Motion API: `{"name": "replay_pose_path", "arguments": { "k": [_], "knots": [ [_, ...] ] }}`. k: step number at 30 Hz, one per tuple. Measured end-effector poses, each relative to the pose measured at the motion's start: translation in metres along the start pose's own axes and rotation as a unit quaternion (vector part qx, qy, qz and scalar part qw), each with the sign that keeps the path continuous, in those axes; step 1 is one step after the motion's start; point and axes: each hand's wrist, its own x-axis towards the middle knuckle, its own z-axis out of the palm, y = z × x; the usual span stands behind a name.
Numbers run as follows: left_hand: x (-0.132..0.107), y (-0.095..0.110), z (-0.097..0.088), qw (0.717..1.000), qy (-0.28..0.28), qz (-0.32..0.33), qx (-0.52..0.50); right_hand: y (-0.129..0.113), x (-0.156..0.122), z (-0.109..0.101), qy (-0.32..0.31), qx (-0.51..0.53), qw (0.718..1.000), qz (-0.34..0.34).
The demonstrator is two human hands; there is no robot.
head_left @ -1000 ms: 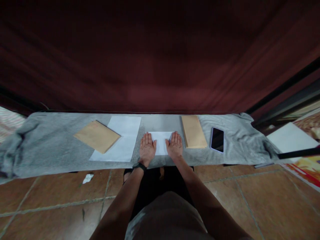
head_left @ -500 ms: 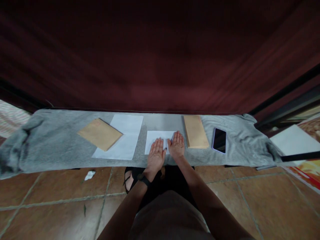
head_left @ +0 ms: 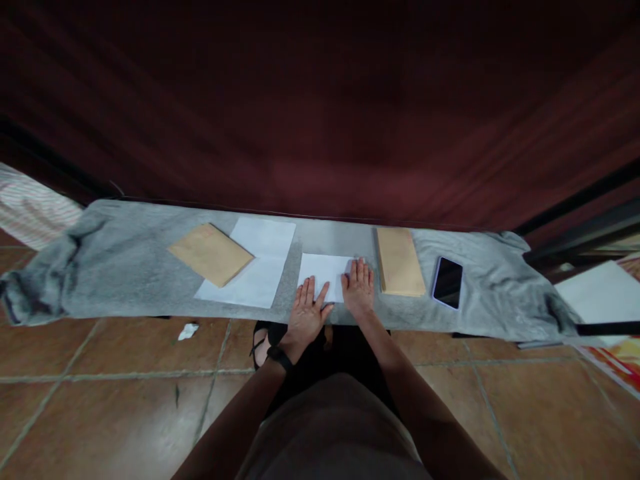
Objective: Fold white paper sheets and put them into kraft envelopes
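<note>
A small folded white paper (head_left: 324, 273) lies on a grey cloth (head_left: 125, 267) spread over a long low surface. My left hand (head_left: 307, 312) rests flat at the paper's near edge, fingers stretched out. It wears a black wristband. My right hand (head_left: 359, 287) lies flat on the paper's right side, fingers together and extended. Neither hand holds anything.
To the left, a brown envelope (head_left: 210, 253) lies on larger white sheets (head_left: 257, 263). Right of the paper sit another brown envelope (head_left: 399, 260) and a dark phone (head_left: 447, 282). A dark red curtain (head_left: 320, 113) hangs behind. A paper scrap (head_left: 188, 331) lies on the tiled floor.
My left hand slid right and back along the paper toward its near edge. My right hand stayed flat on the right side. The view shifted slightly.
</note>
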Motion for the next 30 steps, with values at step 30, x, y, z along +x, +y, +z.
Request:
{"name": "replay_pose_path", "arguments": {
  "k": [30],
  "knots": [
    [0.0, 0.002, -0.001, 1.0, -0.022, -0.01, -0.013, 0.02, -0.075, -0.026, -0.016, -0.028, 0.994, -0.107]
  ]
}}
